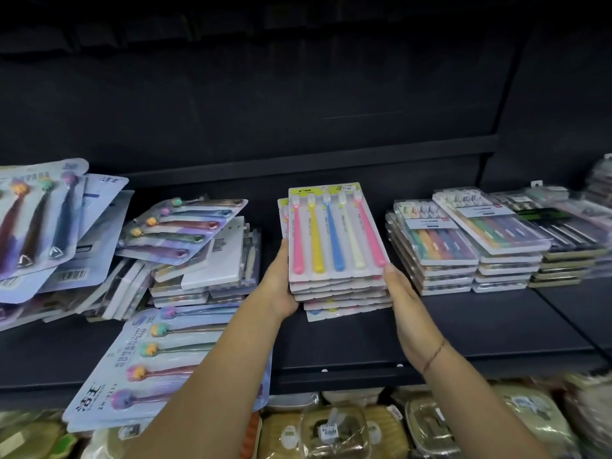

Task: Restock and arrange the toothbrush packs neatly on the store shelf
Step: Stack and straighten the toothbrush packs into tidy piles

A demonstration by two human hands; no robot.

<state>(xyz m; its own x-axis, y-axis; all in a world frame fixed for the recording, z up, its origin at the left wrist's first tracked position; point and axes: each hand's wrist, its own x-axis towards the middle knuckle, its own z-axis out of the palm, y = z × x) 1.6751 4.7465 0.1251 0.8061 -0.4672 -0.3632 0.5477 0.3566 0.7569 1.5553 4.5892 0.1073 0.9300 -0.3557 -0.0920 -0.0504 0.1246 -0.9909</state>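
**Item 1: stack of toothbrush packs** [334, 253]. It sits mid-shelf on the dark shelf [480, 329], between your two hands. The top pack shows five brushes side by side: pink, yellow, blue, cream and pink, with the heads pointing to the back. The packs below are fanned slightly toward you, so their near edges step out.

**Item 2: left hand** [278, 283]. The palm is pressed to the stack's left side and the thumb lies straight up along the edge. The fingers are hidden behind the packs, so you cannot tell whether they curl.

**Item 3: right hand** [402, 293]. It is held flat against the stack's right side, and the thumb tip touches the near right corner of the top pack. There is a thin red cord [433, 356] at the wrist.

**Item 4: blue-carded brush packs** [139, 356]. These are at your left, loosely heaped and tilted, and one pile overhangs the shelf's front edge.

**Item 5: clear-boxed brush sets** [463, 240]. These are at your right, in several flat stacks set just beside one another and apart from the centre stack.

**Item 6: wrapped goods** [334, 425]. These are on the level below, and they are too blurred to make out.
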